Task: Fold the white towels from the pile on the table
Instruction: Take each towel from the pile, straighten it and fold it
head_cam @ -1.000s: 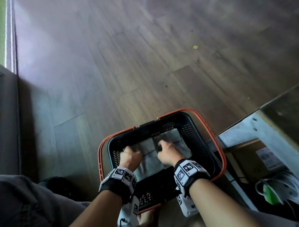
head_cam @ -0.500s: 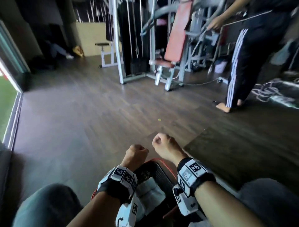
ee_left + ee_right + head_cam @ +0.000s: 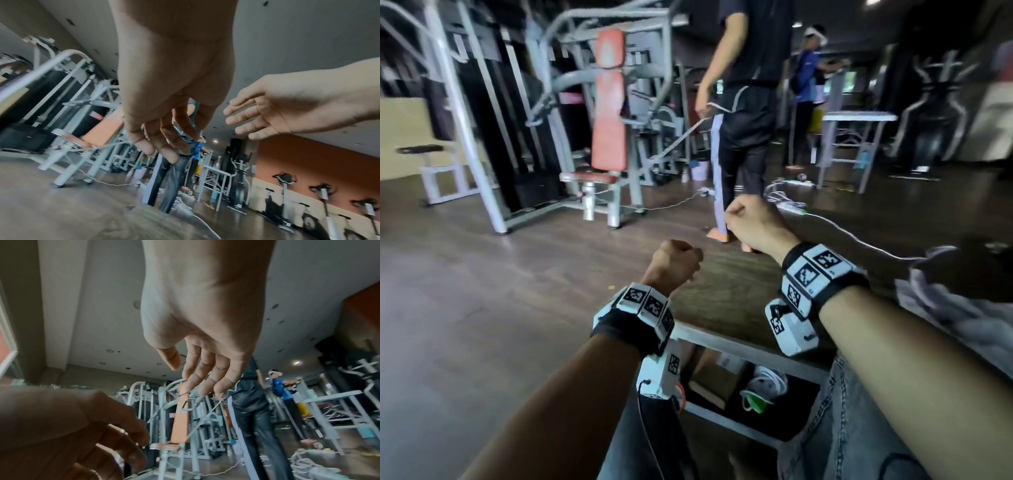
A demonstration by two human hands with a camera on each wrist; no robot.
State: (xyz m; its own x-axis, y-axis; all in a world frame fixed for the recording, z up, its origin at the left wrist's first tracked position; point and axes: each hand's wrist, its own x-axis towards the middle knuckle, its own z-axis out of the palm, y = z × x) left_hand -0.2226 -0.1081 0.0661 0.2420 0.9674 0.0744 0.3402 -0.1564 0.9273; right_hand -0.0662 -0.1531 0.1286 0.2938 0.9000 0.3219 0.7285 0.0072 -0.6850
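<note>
Where the hands are held: up in the air, side by side, not touching each other.
Left hand point(image 3: 674, 263): its fingers point(image 3: 162, 139) are loosely bent and nothing is gripped.
Right hand point(image 3: 753, 222): its fingers point(image 3: 205, 369) are loosely bent too and nothing is gripped.
White towels point(image 3: 955, 308): a crumpled pile is seen to the right of the right fingers, well apart from them.
Worktop point(image 3: 736, 344): its pale edge is seen below the fingers.
Person in dark clothes point(image 3: 746, 102): seen standing far past the fingers, beside a gym machine point(image 3: 606, 113).
</note>
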